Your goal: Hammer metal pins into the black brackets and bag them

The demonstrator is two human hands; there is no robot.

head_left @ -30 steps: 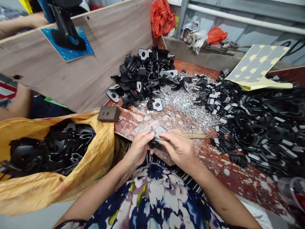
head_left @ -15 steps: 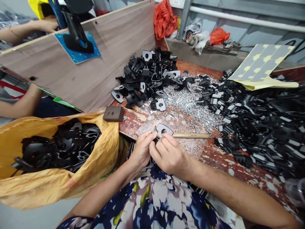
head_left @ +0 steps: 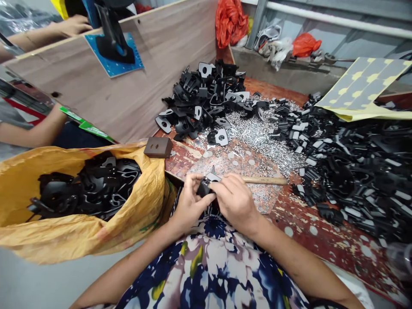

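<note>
Between my hands, near the table's front edge, is a black plastic part (head_left: 206,186) with a grey pad on its face. My left hand (head_left: 192,201) is closed around its left side, thumb below and fingers above. My right hand (head_left: 235,198) pinches its right side, and the fingers hide much of it. Just behind it lies a hammer with a wooden handle (head_left: 264,180), its pointed metal head partly covered by the part. A stone slab (head_left: 267,198) lies under the hammer.
Beyond are a heap of black parts with grey pads (head_left: 206,92), scattered metal pins (head_left: 257,135) and smaller black pieces (head_left: 347,159). A brown block (head_left: 158,147) sits beside a yellow sack (head_left: 151,193) of black parts. Behind a wooden board (head_left: 167,47), a co-worker's hand (head_left: 74,26) shows.
The part has been turned in my hands; its grey pad, facing up before, is now tilted and mostly covered. My left hand has opened wider around it. The view has shifted slightly.
</note>
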